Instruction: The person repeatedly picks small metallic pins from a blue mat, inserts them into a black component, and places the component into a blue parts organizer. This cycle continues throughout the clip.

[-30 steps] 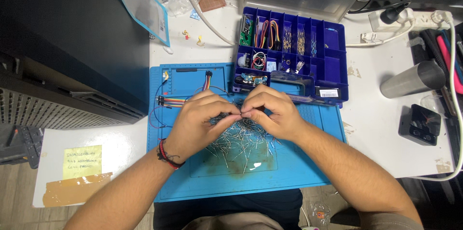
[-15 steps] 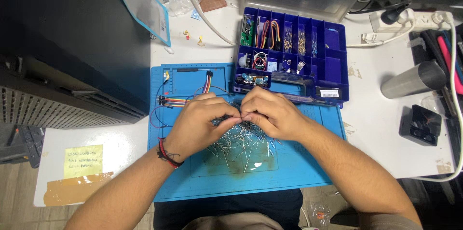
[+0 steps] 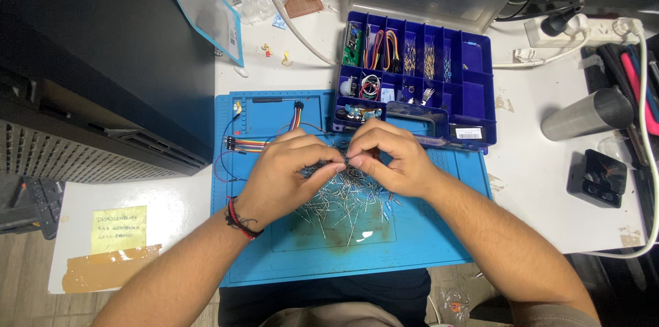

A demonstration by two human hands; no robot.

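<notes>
Hands together over the middle of the blue work mat (image 3: 425,258) now, left hand (image 3: 285,176) and right hand (image 3: 391,162) meeting fingertip to fingertip just above a heap of thin metal-legged components (image 3: 347,203). Both sets of fingers are pinched in tight at the meeting point, and something small sits between them, most likely one piece lifted off the heap, though it is too tiny to make out for sure. That heap lies loose on the mat, right under the hands and spilling toward the person. These bits look feather-light, springy and easily bent, so the judgement is that a gentle fingertip pinch on the little body, not the wire legs, suits them best; the legs tangle with one another and could drag neighbours along. Just beyond the hands stands the blue compartment box (image 3: 473,87), open, with wires and parts sorted in its cells. Rainbow jumper wires (image 3: 247,143) trail across the mat's left side, near the left hand, on the white desk (image 3: 528,183).
</notes>
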